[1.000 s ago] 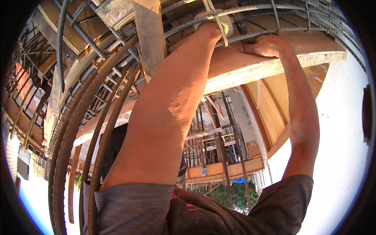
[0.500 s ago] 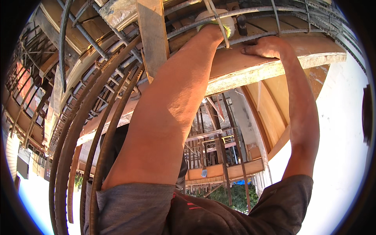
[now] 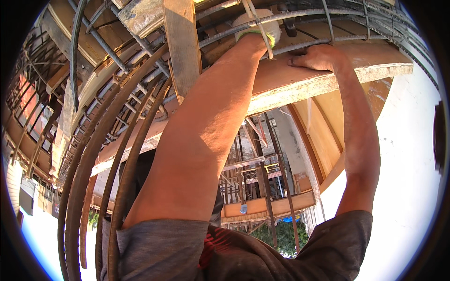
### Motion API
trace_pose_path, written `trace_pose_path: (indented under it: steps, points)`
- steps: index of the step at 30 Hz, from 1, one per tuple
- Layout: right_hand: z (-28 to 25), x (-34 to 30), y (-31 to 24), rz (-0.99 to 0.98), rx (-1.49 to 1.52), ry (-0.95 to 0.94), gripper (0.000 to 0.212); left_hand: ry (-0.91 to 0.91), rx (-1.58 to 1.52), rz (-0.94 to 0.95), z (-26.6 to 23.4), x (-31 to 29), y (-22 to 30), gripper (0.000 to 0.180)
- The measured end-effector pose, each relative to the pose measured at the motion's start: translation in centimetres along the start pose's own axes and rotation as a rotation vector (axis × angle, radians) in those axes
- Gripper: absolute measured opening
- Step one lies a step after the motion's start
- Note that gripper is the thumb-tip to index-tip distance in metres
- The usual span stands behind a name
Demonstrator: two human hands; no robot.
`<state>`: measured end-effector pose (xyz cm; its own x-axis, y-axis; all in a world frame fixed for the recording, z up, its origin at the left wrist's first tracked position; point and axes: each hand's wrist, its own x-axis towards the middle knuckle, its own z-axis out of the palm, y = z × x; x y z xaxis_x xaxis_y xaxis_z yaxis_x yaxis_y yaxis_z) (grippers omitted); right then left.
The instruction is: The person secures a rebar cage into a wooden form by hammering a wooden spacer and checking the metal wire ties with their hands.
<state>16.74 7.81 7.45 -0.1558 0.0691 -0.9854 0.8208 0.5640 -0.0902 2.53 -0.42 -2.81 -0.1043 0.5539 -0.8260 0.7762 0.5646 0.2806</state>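
Observation:
My left hand (image 3: 259, 27), in a pale glove with a yellow-green cuff, reaches in behind the curved reinforcing bar (image 3: 229, 32). Its fingers are hidden by the glove and the bars. Just right of the glove is a dark, blunt metal piece (image 3: 290, 28); whether the hand holds it I cannot tell. My bare right hand (image 3: 318, 57) rests on the brown curved formwork board (image 3: 370, 55), just below the lower bar. Its fingers are bent inward and drawn together toward the left; what is between them, if anything, is too small to make out.
An upright plank (image 3: 182, 47) stands left of my left forearm. Several long bent reinforcing bars (image 3: 86, 173) curve down the left side. Below the board's pale edge (image 3: 304, 92) open scaffolding poles (image 3: 267, 182) and a lower timber band (image 3: 267, 204) show. More bars cross the top right.
Both hands stay nearly in place. The view shifts slightly, and the shirt front shows more of its red marking. Around the gloved hand the dark metal piece sits slightly lower.

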Motion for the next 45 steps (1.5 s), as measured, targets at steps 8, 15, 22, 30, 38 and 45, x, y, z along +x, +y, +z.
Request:
trace_pose_path:
  steps: [8, 15, 22, 30, 38, 45]
  points:
    - [0.0, -0.3, 0.2, -0.041, -0.017, -0.053, 0.068, -0.019, -0.005, 0.000, 0.1, -1.3, 0.5, 0.058]
    - [-0.4, -0.4, -0.3, -0.002, 0.002, -0.019, 0.069, -0.006, -0.020, -0.027, -0.6, -0.4, -0.4, 0.058]
    - [-1.0, -0.8, -0.7, 0.010, 0.019, -0.052, 0.068, 0.000, -0.025, -0.038, -0.5, -0.6, -0.2, 0.058]
    - [-0.6, -0.9, -0.5, -0.036, 0.032, -0.021, 0.066, 0.006, -0.035, -0.027, -1.0, 0.4, -0.5, 0.057]
    - [-0.3, -4.6, -1.2, 0.021, -0.150, 0.132, 0.053, 0.034, 0.014, 0.044, -0.8, -1.0, -0.4, 0.057]
    - [5.8, -5.1, 5.6, -0.071, -0.004, 1.175, 0.033, 0.056, 0.050, 0.123, -1.7, 0.5, -0.6, 0.056]
